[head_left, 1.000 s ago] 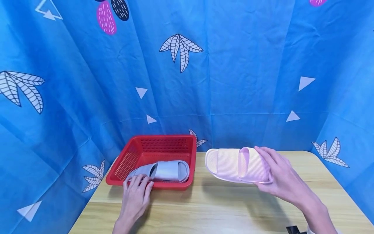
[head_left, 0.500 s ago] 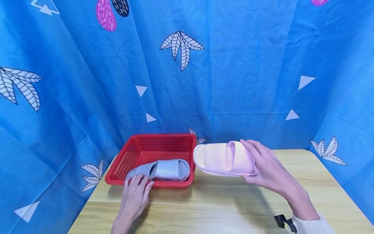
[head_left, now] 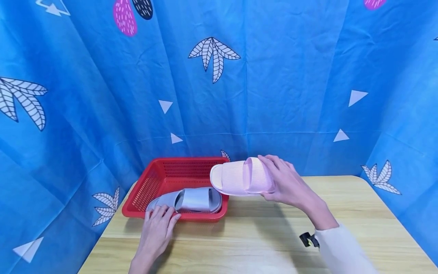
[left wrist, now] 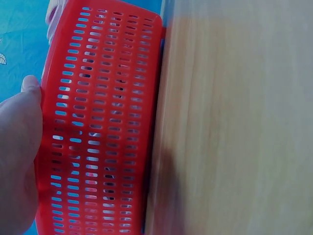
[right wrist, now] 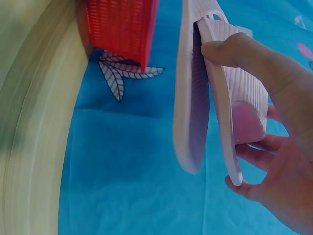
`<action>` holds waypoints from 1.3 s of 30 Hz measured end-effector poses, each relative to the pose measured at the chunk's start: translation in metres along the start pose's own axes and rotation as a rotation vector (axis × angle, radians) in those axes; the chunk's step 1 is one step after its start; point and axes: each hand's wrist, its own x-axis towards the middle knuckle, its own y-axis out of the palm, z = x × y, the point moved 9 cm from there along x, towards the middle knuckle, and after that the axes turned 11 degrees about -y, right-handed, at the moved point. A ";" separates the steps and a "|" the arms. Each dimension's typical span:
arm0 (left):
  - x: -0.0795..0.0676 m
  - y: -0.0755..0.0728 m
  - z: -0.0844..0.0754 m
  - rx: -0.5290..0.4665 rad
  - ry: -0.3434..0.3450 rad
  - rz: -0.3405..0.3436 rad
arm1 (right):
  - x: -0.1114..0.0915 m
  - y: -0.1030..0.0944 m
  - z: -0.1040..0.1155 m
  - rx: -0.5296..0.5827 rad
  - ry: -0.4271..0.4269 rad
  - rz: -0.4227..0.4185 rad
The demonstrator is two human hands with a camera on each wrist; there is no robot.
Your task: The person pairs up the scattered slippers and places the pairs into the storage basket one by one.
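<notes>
A red plastic basket (head_left: 161, 173) with slotted walls stands on the table, and grey slippers (head_left: 196, 199) lie along its front side. My left hand (head_left: 154, 232) holds the basket's front rim, its fingers bent over the edge beside the slippers' left end. In the left wrist view this hand (left wrist: 18, 142) sits along the rim of the slotted wall (left wrist: 98, 117). My right hand (head_left: 287, 182) grips a pair of ribbed pink slippers (head_left: 236, 178) by one end. Their other end overhangs the basket's right rim. Two soles show in the right wrist view, the thumb pressing the nearer slipper (right wrist: 224, 112).
The light wooden table (head_left: 349, 213) reaches out to the right of the basket. A blue patterned curtain (head_left: 284, 95) hangs behind the table and down both sides. A small black object (head_left: 309, 240) is at the right sleeve's cuff.
My right hand has carried the pink slippers leftward and slightly up, from above the table to over the basket's right rim. The left hand and basket stay nearly in place.
</notes>
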 end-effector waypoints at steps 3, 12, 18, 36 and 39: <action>0.001 0.000 -0.001 0.008 -0.003 0.013 | 0.014 0.008 0.002 -0.001 -0.013 0.009; 0.001 0.003 -0.003 0.031 -0.005 0.037 | 0.052 0.026 0.008 -0.007 -0.028 0.020; 0.001 0.004 -0.004 0.042 -0.004 0.038 | 0.076 0.042 0.014 0.002 -0.018 0.051; 0.001 0.008 0.005 0.044 -0.071 0.091 | 0.127 0.109 0.021 0.061 0.117 0.242; 0.000 0.009 0.005 0.048 -0.074 0.101 | 0.134 0.122 0.023 0.068 0.153 0.290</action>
